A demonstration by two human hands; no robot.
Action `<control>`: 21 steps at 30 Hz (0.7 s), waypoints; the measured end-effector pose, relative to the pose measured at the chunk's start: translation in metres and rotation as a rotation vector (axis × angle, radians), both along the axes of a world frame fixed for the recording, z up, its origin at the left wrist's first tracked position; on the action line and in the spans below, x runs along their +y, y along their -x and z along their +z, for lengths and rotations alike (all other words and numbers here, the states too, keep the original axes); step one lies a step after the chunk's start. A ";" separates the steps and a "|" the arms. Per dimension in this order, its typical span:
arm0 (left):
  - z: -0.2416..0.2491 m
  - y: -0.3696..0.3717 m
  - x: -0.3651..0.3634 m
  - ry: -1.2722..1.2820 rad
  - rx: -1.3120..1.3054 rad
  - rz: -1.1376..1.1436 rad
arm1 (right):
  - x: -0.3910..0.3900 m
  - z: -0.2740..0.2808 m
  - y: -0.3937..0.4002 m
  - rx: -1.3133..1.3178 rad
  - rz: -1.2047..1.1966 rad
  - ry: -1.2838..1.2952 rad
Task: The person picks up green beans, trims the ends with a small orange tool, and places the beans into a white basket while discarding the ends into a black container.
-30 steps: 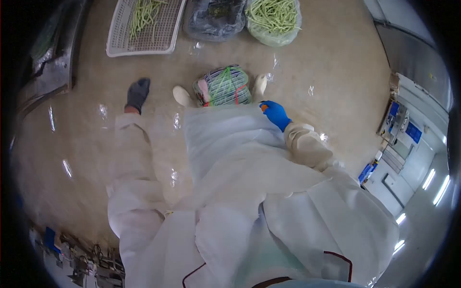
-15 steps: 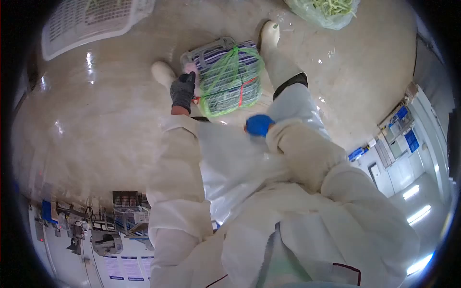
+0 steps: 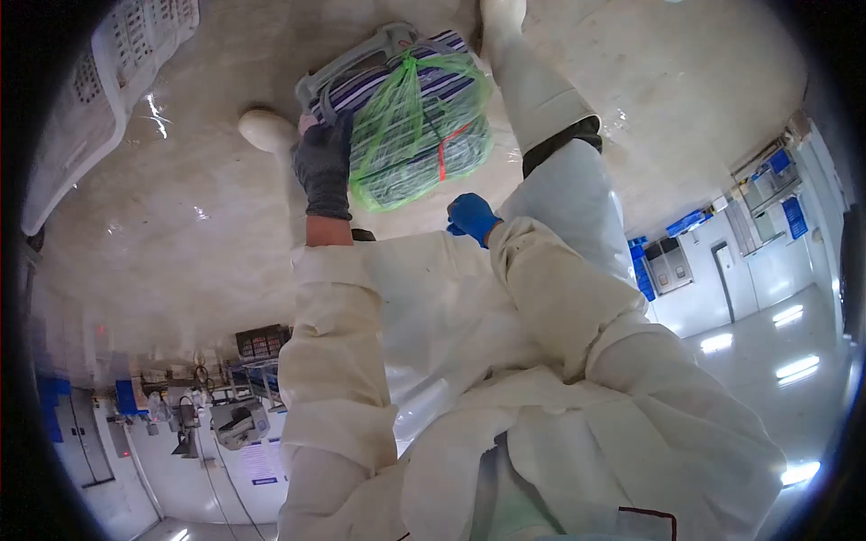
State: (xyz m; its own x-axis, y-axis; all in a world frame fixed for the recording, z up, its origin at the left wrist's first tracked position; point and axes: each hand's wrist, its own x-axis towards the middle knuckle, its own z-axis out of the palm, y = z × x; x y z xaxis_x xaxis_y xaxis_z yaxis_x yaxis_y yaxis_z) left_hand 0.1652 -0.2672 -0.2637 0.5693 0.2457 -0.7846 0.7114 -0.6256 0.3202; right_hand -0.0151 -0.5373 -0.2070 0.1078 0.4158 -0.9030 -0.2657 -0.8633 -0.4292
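A low grey plastic stool (image 3: 397, 38) stands on the floor between my boots. Tied over it is a striped cushion (image 3: 347, 90) in a green plastic bag (image 3: 410, 117), with a red strap (image 3: 444, 149) across it. My left hand (image 3: 325, 162), in a dark grey glove, is closed around the stool's left side, beside a pinkish patch. Its fingertips are partly hidden. In a blue glove, my right hand (image 3: 472, 218) hovers over the white apron (image 3: 433, 288) below the bundle. Its fingers are curled in, and nothing shows in them.
My white boots (image 3: 266, 131) are planted either side of the stool on a wet, shiny floor (image 3: 207, 252). A white plastic crate (image 3: 81, 122) stands at the upper left. Equipment (image 3: 239, 424) lines the wall at the lower left, and blue bins (image 3: 690, 223) are at the right.
The stool with its bundle now appears higher and slightly left in view, and my left hand still grips it. My right hand has turned and risen slightly. The bag of green vegetables has left view.
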 end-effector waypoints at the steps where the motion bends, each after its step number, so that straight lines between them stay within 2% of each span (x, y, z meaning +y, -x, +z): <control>1: 0.001 -0.008 -0.001 0.011 0.056 0.038 | -0.004 -0.024 0.042 0.099 -0.232 -0.008; 3: 0.002 -0.017 -0.003 0.111 0.108 0.165 | 0.009 -0.029 0.054 0.407 -0.798 0.137; 5: 0.001 -0.020 -0.003 0.289 0.100 0.345 | 0.027 -0.022 0.043 0.829 -1.455 0.464; 8: -0.010 -0.018 0.001 0.318 0.274 0.377 | 0.051 -0.029 0.026 0.883 -1.793 0.429; 9: -0.009 -0.018 0.007 0.336 0.243 0.397 | 0.065 -0.041 0.035 0.880 -1.875 0.339; 11: 0.006 -0.017 0.012 0.359 0.205 0.448 | 0.065 -0.044 0.064 0.584 -1.571 0.129; 13: 0.026 -0.022 0.014 0.344 0.210 0.514 | 0.077 -0.030 0.020 0.890 -1.954 0.456; 15: 0.031 -0.019 0.011 0.351 0.155 0.415 | 0.070 -0.033 0.019 0.950 -1.889 0.445; 16: 0.026 -0.005 0.017 0.372 0.088 0.277 | 0.065 -0.036 0.019 0.973 -1.858 0.437; 18: 0.014 0.019 0.020 0.409 0.067 0.185 | 0.054 -0.037 0.023 0.985 -1.852 0.532; 20: 0.009 0.033 0.012 0.427 0.168 0.311 | 0.044 -0.032 0.030 0.992 -1.849 0.639; 21: 0.009 0.031 0.007 0.421 0.214 0.391 | 0.046 -0.031 0.031 0.906 -1.769 0.688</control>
State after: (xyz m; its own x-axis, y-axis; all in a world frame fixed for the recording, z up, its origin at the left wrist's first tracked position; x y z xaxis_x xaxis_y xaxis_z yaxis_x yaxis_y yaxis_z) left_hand 0.1340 -0.2600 -0.2546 0.3189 0.0491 -0.9465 0.9384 -0.1562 0.3081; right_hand -0.0457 -0.4912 -0.2376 -0.5345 0.0430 -0.8441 -0.6873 0.5591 0.4636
